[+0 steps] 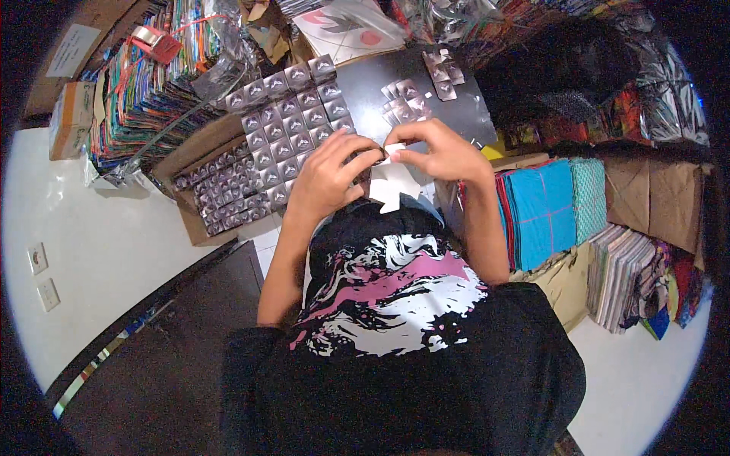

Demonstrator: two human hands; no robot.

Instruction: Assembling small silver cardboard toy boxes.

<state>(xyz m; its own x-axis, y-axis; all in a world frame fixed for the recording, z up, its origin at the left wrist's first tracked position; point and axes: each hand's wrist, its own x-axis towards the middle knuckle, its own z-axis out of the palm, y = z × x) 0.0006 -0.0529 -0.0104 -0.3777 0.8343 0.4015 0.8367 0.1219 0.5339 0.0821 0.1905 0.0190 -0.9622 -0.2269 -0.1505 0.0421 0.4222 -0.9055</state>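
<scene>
Between my two hands, close to my lap, is a small carton blank (394,186) with its plain white inside and cut flaps facing up. My left hand (331,173) has its fingers curled and pinches the blank's far left edge, where a dark bit of it shows. Thumb and forefinger of my right hand (441,150) are closed on a white flap at the far end. Left of my hands, small dark printed boxes (293,125) stand packed in rows. Beyond my right hand, flat printed cartons (405,99) lie overlapping on the black tabletop (365,82).
A cardboard box (190,220) full of similar small boxes stands at the left. More printed cartons (443,72) lie at the table's far right. A red tape dispenser (156,44) rests on stacked packets (144,106). Folded blue cloth (541,209) is piled to the right.
</scene>
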